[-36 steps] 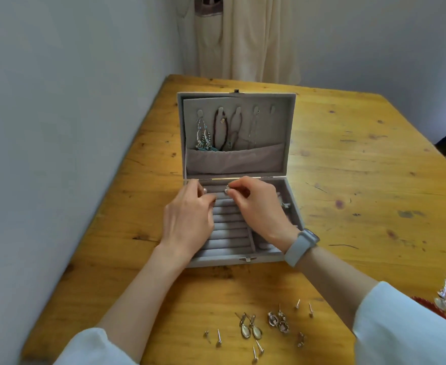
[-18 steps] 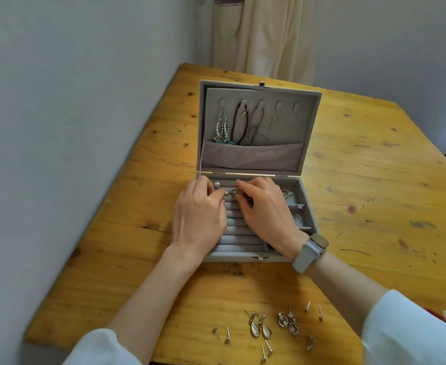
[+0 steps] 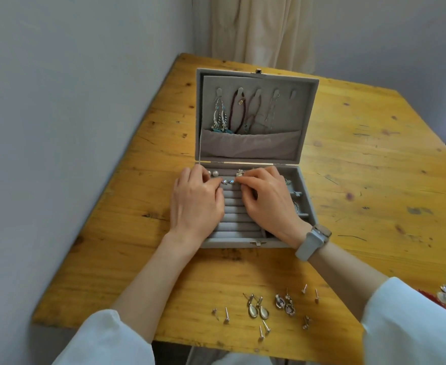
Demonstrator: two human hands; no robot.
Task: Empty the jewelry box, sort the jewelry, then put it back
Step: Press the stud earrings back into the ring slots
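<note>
Beneath both hands, a grey velvet-lined rectangular jewelry box (image 3: 256,154). Just beyond the fingertips, two white round pearl studs (image 3: 212,173); between them, small bluish-purple stone earrings (image 3: 229,182). Nearer the wrists, a knotty honey-yellow wooden table (image 3: 374,167) carries pale oval drop earrings (image 3: 258,309).

**Both hands lying over the box's ring rolls**

The left hand (image 3: 196,204) and right hand (image 3: 268,200) are resting side by side in the open jewelry box (image 3: 308,206) on the table (image 3: 374,180). Small earrings (image 3: 228,182) are sitting between their fingertips; two pearl studs (image 3: 212,173) are lying just beyond the left hand. The lid (image 3: 253,151) is standing behind both hands, necklaces (image 3: 239,111) hanging in it. Loose earrings (image 3: 258,308) are lying nearer the person than the wrists.
</note>
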